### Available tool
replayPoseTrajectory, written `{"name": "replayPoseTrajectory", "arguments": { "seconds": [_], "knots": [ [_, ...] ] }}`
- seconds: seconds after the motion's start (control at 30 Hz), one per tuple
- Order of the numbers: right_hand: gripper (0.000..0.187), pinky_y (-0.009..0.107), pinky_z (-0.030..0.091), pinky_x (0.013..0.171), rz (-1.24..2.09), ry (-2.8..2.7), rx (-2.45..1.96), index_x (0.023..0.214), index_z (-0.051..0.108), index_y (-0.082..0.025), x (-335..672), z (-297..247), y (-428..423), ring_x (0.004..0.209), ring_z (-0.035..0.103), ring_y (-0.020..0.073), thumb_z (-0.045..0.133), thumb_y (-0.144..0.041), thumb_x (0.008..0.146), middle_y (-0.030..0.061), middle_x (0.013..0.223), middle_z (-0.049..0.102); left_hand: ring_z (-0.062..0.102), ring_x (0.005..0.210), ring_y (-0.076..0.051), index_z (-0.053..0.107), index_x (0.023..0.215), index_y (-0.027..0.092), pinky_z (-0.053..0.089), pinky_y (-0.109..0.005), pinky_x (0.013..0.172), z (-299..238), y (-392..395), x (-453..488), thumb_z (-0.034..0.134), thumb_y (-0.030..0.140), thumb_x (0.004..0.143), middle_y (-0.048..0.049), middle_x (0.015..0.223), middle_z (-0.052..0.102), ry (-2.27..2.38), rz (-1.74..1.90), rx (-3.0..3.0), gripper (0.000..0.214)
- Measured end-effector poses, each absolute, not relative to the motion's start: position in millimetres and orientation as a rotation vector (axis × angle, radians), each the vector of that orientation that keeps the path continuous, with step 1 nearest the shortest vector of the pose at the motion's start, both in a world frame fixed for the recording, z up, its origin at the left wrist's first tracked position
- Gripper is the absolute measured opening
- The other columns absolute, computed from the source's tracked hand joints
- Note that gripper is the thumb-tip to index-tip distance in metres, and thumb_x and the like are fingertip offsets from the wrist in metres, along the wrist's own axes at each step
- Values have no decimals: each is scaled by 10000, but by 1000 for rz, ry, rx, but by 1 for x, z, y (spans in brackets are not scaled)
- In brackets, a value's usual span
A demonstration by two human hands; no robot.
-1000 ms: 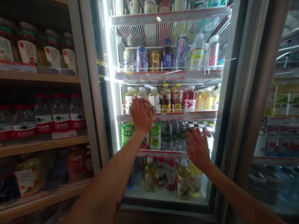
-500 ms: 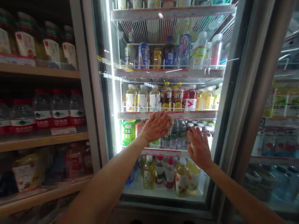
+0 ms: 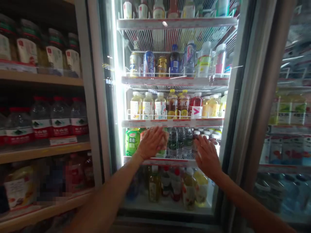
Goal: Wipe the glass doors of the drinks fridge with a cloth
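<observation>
One pale cloth [image 3: 165,138] sits under the left hand [image 3: 150,143], by the glass [image 3: 178,103] – I can't tell if it grips. It pokes out toward the right hand [image 3: 207,157] – fingers stretched flat.

1. I see a pale cloth [image 3: 165,138], its pattern blurred.
2. My feed shows a blue can [image 3: 148,64], a gold can [image 3: 162,66] and yellow caps [image 3: 172,91] on brown tea bottles [image 3: 172,104].
3. I read a pink V on the white label [image 3: 195,112] of the red drink bottle [image 3: 197,101].
</observation>
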State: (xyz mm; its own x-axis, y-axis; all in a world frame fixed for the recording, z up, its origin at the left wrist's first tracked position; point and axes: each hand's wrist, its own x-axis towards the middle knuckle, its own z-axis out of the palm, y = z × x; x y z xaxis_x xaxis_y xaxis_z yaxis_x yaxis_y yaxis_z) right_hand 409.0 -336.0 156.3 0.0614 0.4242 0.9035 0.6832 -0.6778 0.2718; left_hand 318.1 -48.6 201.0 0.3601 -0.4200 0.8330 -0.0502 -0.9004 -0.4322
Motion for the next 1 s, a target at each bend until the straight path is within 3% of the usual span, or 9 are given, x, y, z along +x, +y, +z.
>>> {"name": "replayPoseTrajectory", "arguments": {
  "seconds": [0.17,0.37,0.47,0.57,0.7,0.83,0.9,1.0],
  "knots": [
    [719,524,261,1074,-1642,-1096,-2090,1456,121,-180,407,156,-332,1378,185,286,440,-150,812,106,1505,202,159,1387,-296,274,1373,8,198,-500,1097,181,3,291,352,348,874,-256,1450,252,-522,-2160,-2265,609],
    [694,547,264,1065,-1623,-1039,-2061,1446,164,-163,398,155,-326,1377,184,296,445,-148,811,132,1490,234,180,1384,-270,329,1363,84,209,-468,1103,158,-37,313,388,316,861,-207,1402,381,86,-1931,-2281,556],
    [666,560,269,1061,-1587,-1238,-1927,1435,204,-190,380,164,-311,1372,206,289,423,-118,811,123,1478,266,182,1383,-269,268,1390,98,220,-476,1093,166,-70,329,401,310,866,-213,1405,373,92,-2005,-2248,581],
    [613,475,359,1042,-1370,-1553,-1691,1421,239,-219,360,177,-277,1328,321,231,365,-100,833,109,1409,386,183,1385,-253,223,1404,132,250,-470,1081,180,-94,339,394,317,878,-197,1431,338,148,-2064,-2297,584],
    [509,358,429,994,-1207,-1444,-1591,1384,309,-191,352,190,-232,1220,450,166,326,-140,878,109,1281,511,165,1388,-285,223,1398,134,240,-498,1078,184,-92,330,457,448,844,-216,1455,275,72,-2147,-2332,679],
    [449,467,361,1013,-1364,-1362,-1747,1302,446,-168,348,195,-196,1240,386,259,437,-256,862,136,1298,483,185,1378,-322,217,1406,127,213,-523,1081,167,-57,297,491,580,784,-226,1465,239,-127,-2057,-2399,817],
    [408,526,289,1028,-1488,-1252,-1811,1247,508,-180,344,197,-174,1246,359,290,466,-271,851,127,1322,470,175,1380,-323,182,1423,135,226,-535,1071,157,-42,283,455,553,819,-216,1475,221,-286,-2007,-2456,784],
    [367,537,142,1085,-1655,-1238,-1791,1206,536,-172,346,201,-157,1289,314,259,437,-212,855,86,1355,466,153,1385,-322,149,1438,156,250,-544,1059,147,-29,274,398,484,870,-197,1485,211,-396,-1898,-2501,702]
  ]
}}
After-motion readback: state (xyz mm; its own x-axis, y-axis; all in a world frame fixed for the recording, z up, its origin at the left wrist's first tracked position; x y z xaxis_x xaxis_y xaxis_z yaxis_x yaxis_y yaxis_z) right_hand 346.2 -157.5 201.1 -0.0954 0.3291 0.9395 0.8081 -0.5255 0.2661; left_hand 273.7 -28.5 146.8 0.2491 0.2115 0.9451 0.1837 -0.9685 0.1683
